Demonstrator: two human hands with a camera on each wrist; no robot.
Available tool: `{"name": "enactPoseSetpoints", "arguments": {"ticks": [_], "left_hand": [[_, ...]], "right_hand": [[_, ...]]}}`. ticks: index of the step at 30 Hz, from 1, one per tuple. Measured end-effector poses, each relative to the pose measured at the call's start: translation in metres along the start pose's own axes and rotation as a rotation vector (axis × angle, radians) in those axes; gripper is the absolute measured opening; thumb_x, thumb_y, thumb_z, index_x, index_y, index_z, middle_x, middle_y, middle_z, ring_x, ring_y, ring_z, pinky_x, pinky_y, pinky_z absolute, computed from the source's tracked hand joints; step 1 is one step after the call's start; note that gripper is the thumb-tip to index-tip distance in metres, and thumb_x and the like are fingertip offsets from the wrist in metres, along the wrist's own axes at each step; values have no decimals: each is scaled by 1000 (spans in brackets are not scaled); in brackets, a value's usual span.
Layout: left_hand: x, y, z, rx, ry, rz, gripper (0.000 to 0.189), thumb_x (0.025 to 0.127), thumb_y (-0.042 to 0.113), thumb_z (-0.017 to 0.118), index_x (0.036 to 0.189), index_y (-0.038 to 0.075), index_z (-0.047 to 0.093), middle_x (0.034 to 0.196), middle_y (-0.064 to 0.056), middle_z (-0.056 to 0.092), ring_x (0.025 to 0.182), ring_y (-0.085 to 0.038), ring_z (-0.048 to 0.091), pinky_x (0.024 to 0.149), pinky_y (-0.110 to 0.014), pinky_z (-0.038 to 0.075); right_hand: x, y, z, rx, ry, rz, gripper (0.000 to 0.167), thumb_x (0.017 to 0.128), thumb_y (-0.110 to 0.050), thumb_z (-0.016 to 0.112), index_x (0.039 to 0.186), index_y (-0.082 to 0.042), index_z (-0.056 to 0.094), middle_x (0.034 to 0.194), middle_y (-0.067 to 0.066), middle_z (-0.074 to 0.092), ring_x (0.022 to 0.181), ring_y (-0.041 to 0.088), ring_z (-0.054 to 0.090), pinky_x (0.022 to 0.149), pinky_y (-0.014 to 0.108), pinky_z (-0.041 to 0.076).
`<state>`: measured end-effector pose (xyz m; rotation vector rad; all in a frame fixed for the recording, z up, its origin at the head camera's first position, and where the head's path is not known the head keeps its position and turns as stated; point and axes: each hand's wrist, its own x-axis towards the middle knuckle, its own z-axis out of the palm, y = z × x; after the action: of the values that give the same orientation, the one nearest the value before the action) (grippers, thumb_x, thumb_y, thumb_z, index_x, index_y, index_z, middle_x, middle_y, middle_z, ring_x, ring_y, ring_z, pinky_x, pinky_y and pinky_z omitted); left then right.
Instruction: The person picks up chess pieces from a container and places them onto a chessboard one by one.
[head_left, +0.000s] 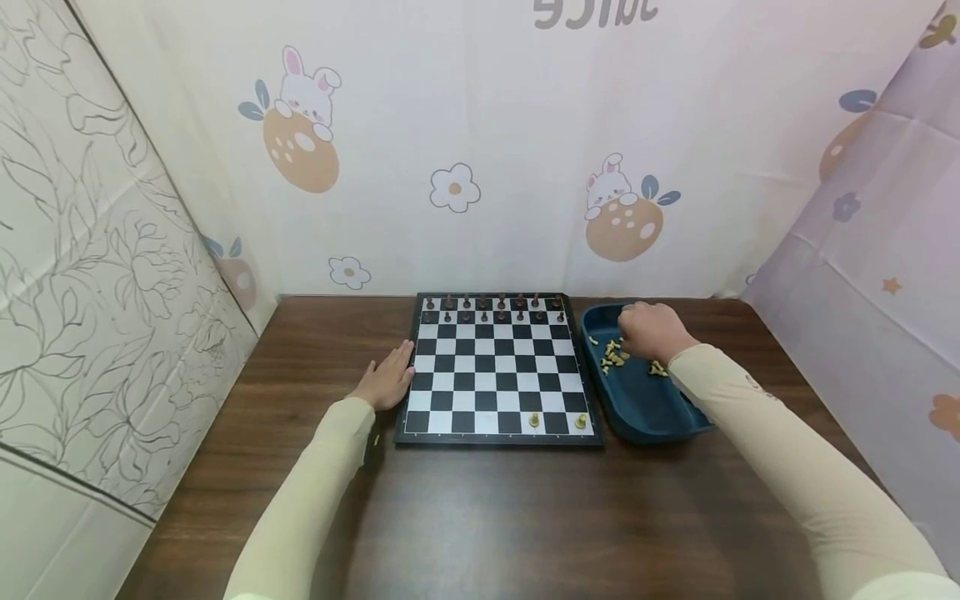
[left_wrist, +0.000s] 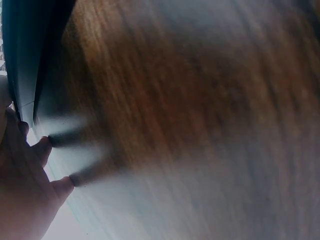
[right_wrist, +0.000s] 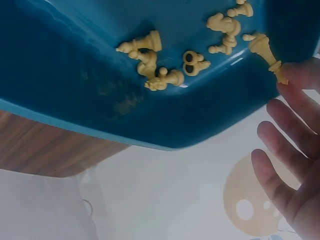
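The left hand [head_left: 386,379] lies with straight fingers along the left edge of the chessboard [head_left: 485,400] and holds nothing. In the left wrist view, its fingertips [left_wrist: 64,186] are low over the wooden surface beside the board's dark side. Over the blue tray [head_left: 645,412] is the right hand [head_left: 654,329]. Its thumb and index finger pinch a tall yellow chess piece [right_wrist: 265,50] by its narrow top, while the other fingers spread apart. Below, several loose yellow chess pieces [right_wrist: 150,57] lie in the tray. Two yellow pieces, one a light chess piece [head_left: 581,421] at the near right corner, stand on the board.
Dark red chess pieces [head_left: 483,317] stand in two rows along the board's far side. The tray sits close against the board's right edge on the brown wooden table [head_left: 480,517]. A patterned curtain [head_left: 465,125] hangs behind, and a panel [head_left: 112,250] stands at the left.
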<state>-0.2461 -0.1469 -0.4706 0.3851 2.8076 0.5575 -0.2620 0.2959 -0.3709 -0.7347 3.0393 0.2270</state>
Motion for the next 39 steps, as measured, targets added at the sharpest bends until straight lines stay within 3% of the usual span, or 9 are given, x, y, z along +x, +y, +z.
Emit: {"name": "enactPoseSetpoints", "arguments": {"ticks": [12, 22, 28, 39], "left_hand": [[-1, -1, 2, -8, -1, 4, 57, 104, 27, 27, 153, 5, 7, 159, -11, 7, 144, -31, 12, 110, -62, 7], [2, -5, 4, -12, 7, 2, 57, 104, 27, 27, 154, 6, 7, 159, -11, 7, 144, -31, 11, 110, -61, 6], [1, -4, 4, -15, 3, -8, 57, 104, 27, 28, 154, 6, 7, 159, -11, 7, 144, -30, 11, 110, -61, 6], [1, -1, 2, -12, -6, -15, 58, 104, 27, 28, 154, 6, 6, 159, -10, 6, 144, -30, 10, 111, -61, 5]], "right_hand": [[3, -13, -15, 7, 61, -37, 26, 73, -4, 66, 53, -15, 55, 60, 0, 47, 54, 18, 43, 45, 33, 40], [15, -38, -24, -34, 35, -41, 31, 76, -4, 64, 50, -16, 52, 61, 0, 46, 57, 20, 42, 52, 34, 37], [19, -60, -32, -60, 25, -52, 15, 75, -9, 71, 61, -13, 67, 68, 0, 54, 66, 21, 47, 59, 36, 45], [21, -93, -37, -62, 32, -126, 7, 77, -16, 74, 72, -12, 72, 75, 0, 59, 72, 20, 48, 60, 32, 40]]}}
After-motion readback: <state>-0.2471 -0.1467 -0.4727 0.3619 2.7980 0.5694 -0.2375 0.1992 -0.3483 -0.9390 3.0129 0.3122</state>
